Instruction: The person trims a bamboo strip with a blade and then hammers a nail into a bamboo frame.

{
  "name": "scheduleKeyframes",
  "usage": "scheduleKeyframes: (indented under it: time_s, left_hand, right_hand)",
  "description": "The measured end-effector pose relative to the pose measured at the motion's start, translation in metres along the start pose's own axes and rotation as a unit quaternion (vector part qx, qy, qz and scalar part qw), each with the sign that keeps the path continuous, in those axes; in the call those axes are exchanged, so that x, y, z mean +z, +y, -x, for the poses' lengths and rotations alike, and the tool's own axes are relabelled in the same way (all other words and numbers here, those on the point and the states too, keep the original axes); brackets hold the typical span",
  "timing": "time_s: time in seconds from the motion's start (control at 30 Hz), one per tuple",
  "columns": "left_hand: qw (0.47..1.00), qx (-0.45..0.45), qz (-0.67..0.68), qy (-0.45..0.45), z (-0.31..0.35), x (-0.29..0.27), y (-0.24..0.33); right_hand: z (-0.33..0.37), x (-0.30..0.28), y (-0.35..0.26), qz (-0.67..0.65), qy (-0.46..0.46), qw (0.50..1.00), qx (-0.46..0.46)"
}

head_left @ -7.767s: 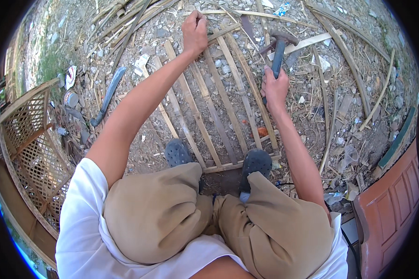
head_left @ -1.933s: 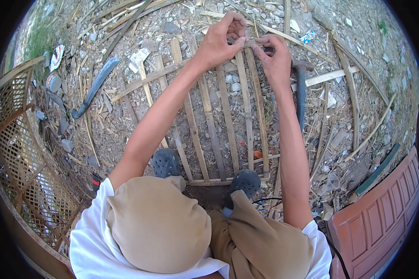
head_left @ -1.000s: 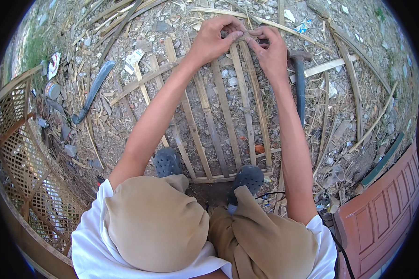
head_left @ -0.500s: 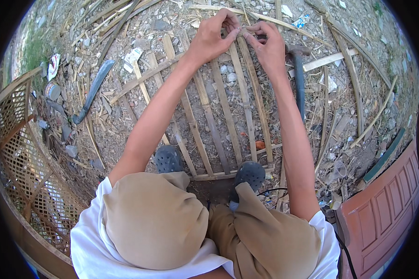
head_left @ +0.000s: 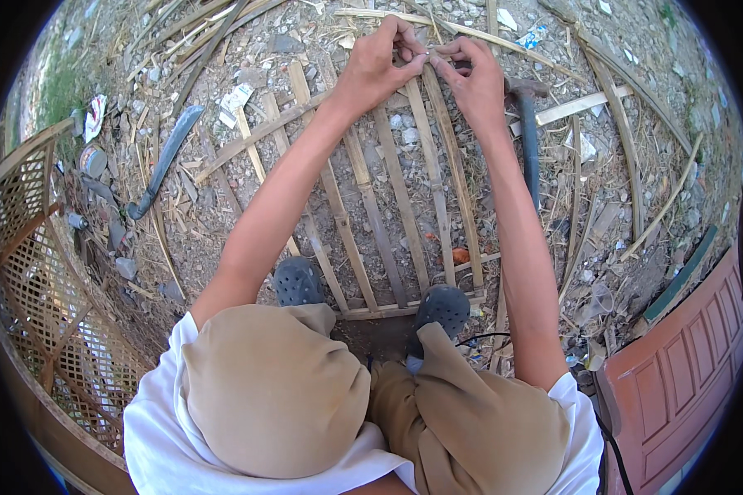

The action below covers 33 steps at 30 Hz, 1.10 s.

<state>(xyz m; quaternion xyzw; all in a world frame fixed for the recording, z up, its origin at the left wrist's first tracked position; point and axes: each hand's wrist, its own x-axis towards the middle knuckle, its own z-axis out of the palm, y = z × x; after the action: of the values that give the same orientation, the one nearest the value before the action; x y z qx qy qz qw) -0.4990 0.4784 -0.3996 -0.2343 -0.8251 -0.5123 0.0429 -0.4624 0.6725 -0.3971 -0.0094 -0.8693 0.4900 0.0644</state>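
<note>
Both hands meet at the far end of a frame of light wooden slats [head_left: 362, 186] lying on the ground. My left hand [head_left: 385, 59] has thumb and fingers pinched together above the slat ends. Close beside it, my right hand [head_left: 473, 78] is likewise pinched, its fingertips almost touching the left ones. Whatever is between the fingertips is too small to make out. A hammer [head_left: 530, 144] with a blue-grey handle lies by my right wrist, its head partly hidden by that hand. A crosspiece [head_left: 260, 136] slants over the slats on the left.
A curved machete-like blade [head_left: 169, 161] lies on the rubble at left. A woven lattice panel [head_left: 45, 272] stands at the left rim, a reddish-brown panelled piece [head_left: 677, 379] at lower right. Loose wood strips [head_left: 623, 157] litter the ground. My dark clogs [head_left: 443, 309] are at the frame's near end.
My fingertips have shifted slightly, the left ones a little lower and the right ones a little apart from them. The slats and hammer stay in place.
</note>
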Motion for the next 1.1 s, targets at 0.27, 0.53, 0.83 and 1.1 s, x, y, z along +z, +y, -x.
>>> scheduleKeyframes:
  time_s: [0.27,0.53,0.83,1.1]
  left_hand:
    - [0.999,-0.030,0.029,-0.009,0.002,-0.003,-0.004]
    - [0.999,-0.035,0.041,-0.007,0.002,-0.004,-0.006]
    - [0.997,-0.067,0.049,-0.009,-0.001,0.001,0.001]
    - [0.985,-0.068,0.156,0.000,0.005,0.012,-0.015]
  right_hand:
    - [0.000,0.000,0.000,0.009,-0.003,1.000,0.001]
    - [0.000,0.004,0.003,-0.009,0.004,1.000,-0.006]
    - [0.002,0.003,0.003,-0.024,0.040,0.999,0.003]
    - [0.011,-0.001,0.011,0.008,0.076,0.996,-0.041]
